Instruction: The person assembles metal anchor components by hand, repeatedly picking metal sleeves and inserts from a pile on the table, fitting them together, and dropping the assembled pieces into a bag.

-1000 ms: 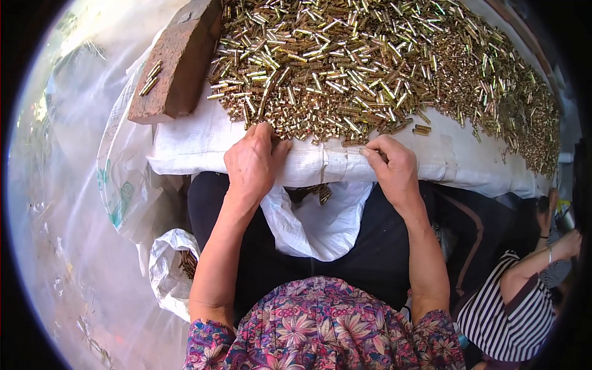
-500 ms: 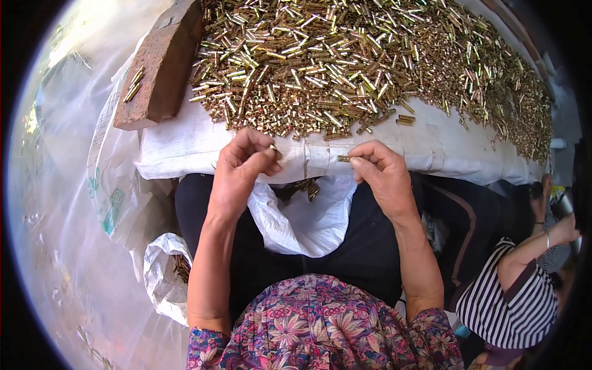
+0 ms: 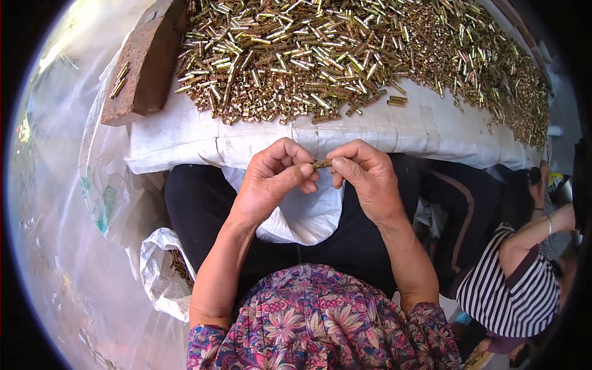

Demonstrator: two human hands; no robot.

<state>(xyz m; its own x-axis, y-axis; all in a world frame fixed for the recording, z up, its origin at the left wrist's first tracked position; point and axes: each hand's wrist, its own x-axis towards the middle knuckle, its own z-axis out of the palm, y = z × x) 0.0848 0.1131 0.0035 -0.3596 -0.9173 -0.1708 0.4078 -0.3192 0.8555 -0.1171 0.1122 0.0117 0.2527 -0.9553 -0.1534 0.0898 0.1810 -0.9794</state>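
Observation:
My two hands meet above my lap, just off the near edge of the white sheet. Between the thumb and fingers of my right hand (image 3: 369, 185) is a short brass-coloured metal sleeve (image 3: 321, 164), lying level and pointing left. Its left end touches the fingertips of my left hand (image 3: 274, 179), which is closed in a pinch at that end. A small shiny metal piece in the left fingertips is mostly hidden now. Beyond my hands lies a wide heap of similar metal sleeves (image 3: 296, 46), with small metal rings (image 3: 246, 105) along its near side.
A reddish brick-like block (image 3: 142, 68) lies left of the heap, several sleeves on top. A white sack (image 3: 302, 216) hangs open between my knees; another white bag (image 3: 161, 271) holding metal pieces stands lower left. At right sits another person in a striped top (image 3: 512, 287).
My hands have come together from apart: the left moved right and slightly down, the right moved a little left. The sleeve's free end now meets my left fingertips. The view shifted slightly.

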